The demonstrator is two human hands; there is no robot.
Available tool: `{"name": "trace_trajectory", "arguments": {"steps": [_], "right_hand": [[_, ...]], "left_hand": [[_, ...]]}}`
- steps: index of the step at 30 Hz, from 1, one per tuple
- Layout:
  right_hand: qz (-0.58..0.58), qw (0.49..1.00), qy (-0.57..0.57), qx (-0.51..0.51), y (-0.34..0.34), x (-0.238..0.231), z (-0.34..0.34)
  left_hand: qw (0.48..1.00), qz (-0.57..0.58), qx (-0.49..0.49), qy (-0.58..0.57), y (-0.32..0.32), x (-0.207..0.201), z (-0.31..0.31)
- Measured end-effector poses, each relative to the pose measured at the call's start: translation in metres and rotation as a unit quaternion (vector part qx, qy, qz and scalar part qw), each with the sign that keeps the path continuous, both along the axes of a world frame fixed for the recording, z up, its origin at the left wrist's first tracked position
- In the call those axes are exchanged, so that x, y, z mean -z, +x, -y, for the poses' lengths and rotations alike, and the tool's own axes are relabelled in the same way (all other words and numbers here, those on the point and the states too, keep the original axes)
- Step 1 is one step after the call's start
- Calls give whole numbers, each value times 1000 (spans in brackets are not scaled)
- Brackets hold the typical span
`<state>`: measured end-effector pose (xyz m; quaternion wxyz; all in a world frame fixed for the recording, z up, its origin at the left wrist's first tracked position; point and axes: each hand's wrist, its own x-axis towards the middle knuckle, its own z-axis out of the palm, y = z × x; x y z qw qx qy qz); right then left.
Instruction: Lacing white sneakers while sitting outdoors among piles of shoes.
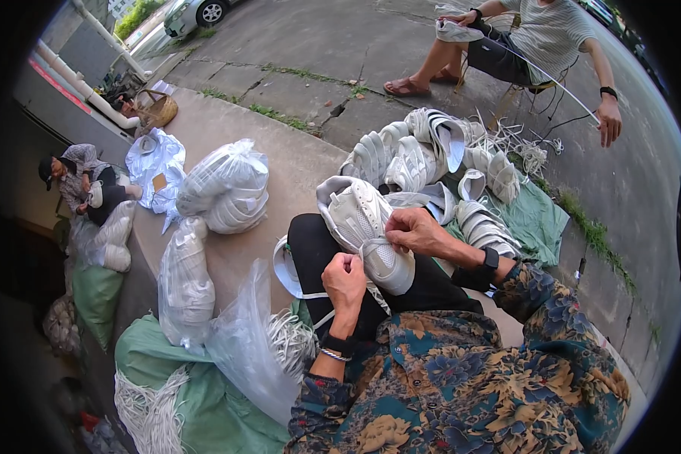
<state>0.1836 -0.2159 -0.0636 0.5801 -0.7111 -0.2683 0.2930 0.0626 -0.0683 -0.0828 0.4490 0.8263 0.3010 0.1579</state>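
Note:
A white sneaker (359, 216) rests on my lap over black trousers, toe toward me and heel opening away. My right hand (420, 233) is at the right side of its lacing, thumb and forefinger pinched together against the upper; what they pinch is too small to make out. Left of the toe, my left hand (344, 281) is closed, fingers curled in and their contents hidden. A white shoelace (312, 295) trails beside that hand across my thigh. Another white shoe (286, 266), partly hidden, lies beside my left knee.
Beyond my right knee, several white shoes (412, 163) are heaped on green sheeting (541, 223). To the left stand clear bags of shoes (223, 185) and bundled white laces (153, 401) on a green sack (204, 408). One person (522, 57) sits ahead right, another (87, 178) far left.

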Motion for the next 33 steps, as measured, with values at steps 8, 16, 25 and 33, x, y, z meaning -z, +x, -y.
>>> {"name": "trace_trajectory", "arguments": {"steps": [8,16,25,33], "right_hand": [[91,996,-20,3,2,-4,-7],[373,927,-46,8,-4,0,-23],[513,858,-1,-30,8,-27,-30],[560,802,-174,-118,-23,-5,-67]], "left_hand": [[999,-9,7,-46,-5,17,-6],[997,65,27,-16,-6,26,-5],[999,24,21,-26,-8,15,0],[1000,-7,22,1,-6,18,6]]}}
